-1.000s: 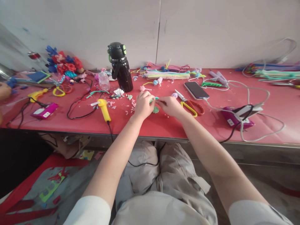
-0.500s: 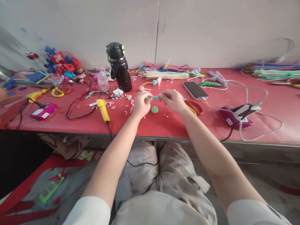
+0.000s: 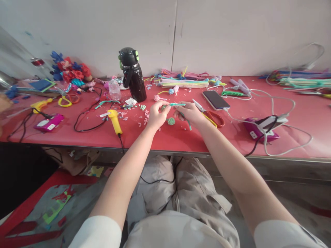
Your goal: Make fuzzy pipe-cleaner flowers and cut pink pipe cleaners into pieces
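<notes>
Red worktop runs the full width, wall behind it. Person seated at it, both forearms reaching forward, grey trousers below the edge.

Black bottle upright left of centre, near the back. Stack of pipe cleaners lies flat along the back, right of the bottle. Bunch of paper flowers at back left. Phone face up right of the hands, cable plugged in. Magenta box with cables at right, another magenta box at far left. Yellow glue gun lies left of the hands, cord going off the front edge. Scissors, red and yellow handles, just right of the right hand, blades pointing back-left.

Left hand and right hand close together at mid worktop, fingers pinched narrow. Both hold one green stem between them, level, raised just above the worktop; left pinches its left end, right grips the other end, with a tail of it hanging down past the right palm. Small green pompom sits on the worktop between and just below the two hands, not touched. Tiny pink and green scraps scattered left of the left hand.
</notes>
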A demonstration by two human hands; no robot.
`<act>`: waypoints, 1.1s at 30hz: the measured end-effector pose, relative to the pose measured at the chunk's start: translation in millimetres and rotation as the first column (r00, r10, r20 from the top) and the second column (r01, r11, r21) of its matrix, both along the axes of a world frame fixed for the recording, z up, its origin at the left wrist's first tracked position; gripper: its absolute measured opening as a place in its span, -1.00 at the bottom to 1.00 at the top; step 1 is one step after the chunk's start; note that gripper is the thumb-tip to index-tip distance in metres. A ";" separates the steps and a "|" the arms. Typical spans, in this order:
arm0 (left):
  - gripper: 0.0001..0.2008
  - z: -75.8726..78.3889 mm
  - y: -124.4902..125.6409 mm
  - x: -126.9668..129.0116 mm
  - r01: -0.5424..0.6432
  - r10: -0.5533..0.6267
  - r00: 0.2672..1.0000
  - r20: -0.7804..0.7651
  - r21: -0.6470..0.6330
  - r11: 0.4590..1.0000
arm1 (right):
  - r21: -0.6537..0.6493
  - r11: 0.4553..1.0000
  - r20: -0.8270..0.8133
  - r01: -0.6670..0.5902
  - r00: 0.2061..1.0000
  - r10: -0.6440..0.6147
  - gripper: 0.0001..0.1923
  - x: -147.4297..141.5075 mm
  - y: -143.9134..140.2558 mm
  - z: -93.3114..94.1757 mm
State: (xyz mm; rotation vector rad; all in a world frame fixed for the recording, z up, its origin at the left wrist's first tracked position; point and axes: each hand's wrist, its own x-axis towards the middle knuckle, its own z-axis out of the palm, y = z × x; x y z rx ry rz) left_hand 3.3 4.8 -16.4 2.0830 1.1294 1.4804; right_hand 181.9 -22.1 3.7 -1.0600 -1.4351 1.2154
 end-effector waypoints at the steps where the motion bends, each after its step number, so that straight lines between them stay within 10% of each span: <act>1: -0.87 -0.2 -0.6 0.1 -0.029 0.029 1.000 0.007 0.007 1.000 | 0.037 0.999 0.046 0.025 0.999 -0.027 -0.61 -1.6 0.2 -1.6; 15: -0.86 -1.9 -4.7 -0.3 -0.216 0.282 0.918 -0.278 0.245 0.945 | 0.478 0.876 0.589 -0.060 0.762 -0.270 -0.77 -2.5 -4.6 -9.8; 25: -0.90 1.7 -8.4 -4.3 -0.098 0.188 0.893 -0.409 0.230 0.968 | 0.673 0.739 0.457 -0.030 0.802 -0.384 -0.82 12.9 4.2 -11.3; 33: -0.88 0.2 -4.6 -8.7 -0.065 0.151 0.924 -0.352 0.246 0.967 | 0.472 0.881 0.368 0.028 0.902 -0.226 -0.75 13.7 1.6 -6.5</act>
